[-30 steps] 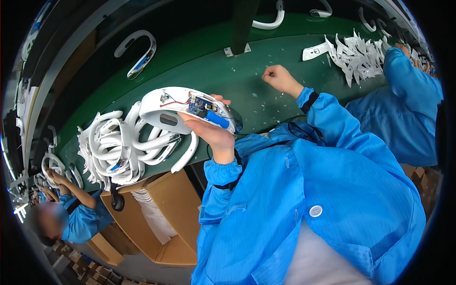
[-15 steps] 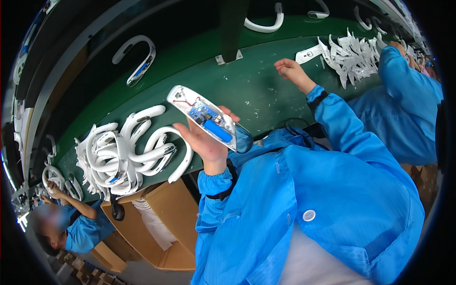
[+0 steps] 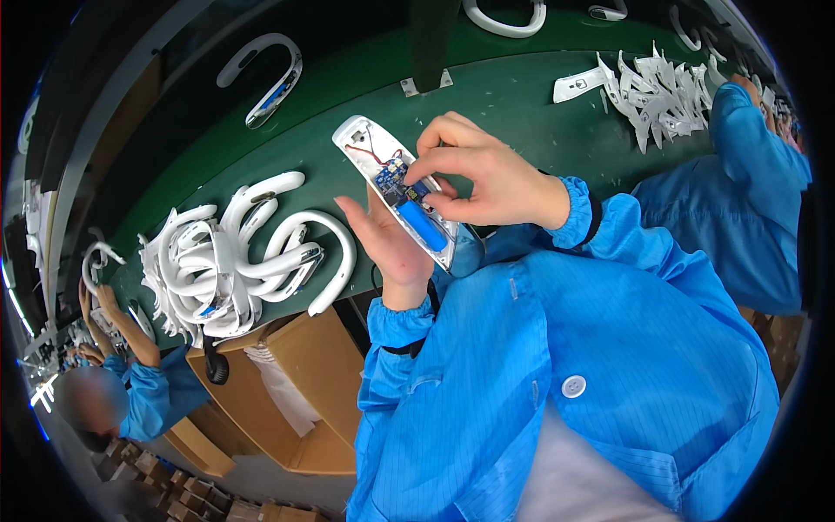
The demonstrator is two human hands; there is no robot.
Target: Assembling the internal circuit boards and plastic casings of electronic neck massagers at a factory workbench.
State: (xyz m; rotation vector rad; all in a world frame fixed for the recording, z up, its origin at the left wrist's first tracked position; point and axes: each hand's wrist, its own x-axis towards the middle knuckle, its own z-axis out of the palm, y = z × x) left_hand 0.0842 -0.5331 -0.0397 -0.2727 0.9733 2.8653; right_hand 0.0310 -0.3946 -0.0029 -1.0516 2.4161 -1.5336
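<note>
My left hand (image 3: 396, 248) holds an opened white plastic housing (image 3: 352, 132) from below, tilted, with its inside facing up. Inside it sit a blue circuit board (image 3: 390, 177), thin red and dark wires near the far end, and a blue cylindrical battery (image 3: 421, 224). From the right, my right hand (image 3: 487, 170) reaches over the housing. Its thumb and index finger close on the edge of the circuit board, beside the battery; the fingers partly hide what lies between them.
A heap of white curved housings (image 3: 217, 270) lies left on the green bench (image 3: 513, 104). White shell pieces (image 3: 657, 100) are piled at the far right. One curved housing (image 3: 278, 91) rests on the conveyor. Below stands a cardboard box (image 3: 317, 383). Co-workers in blue (image 3: 696, 217) are on both sides.
My right hand has come left from above the bench onto the circuit board, and its fingers have closed there. The housing in my left hand has shifted slightly right.
</note>
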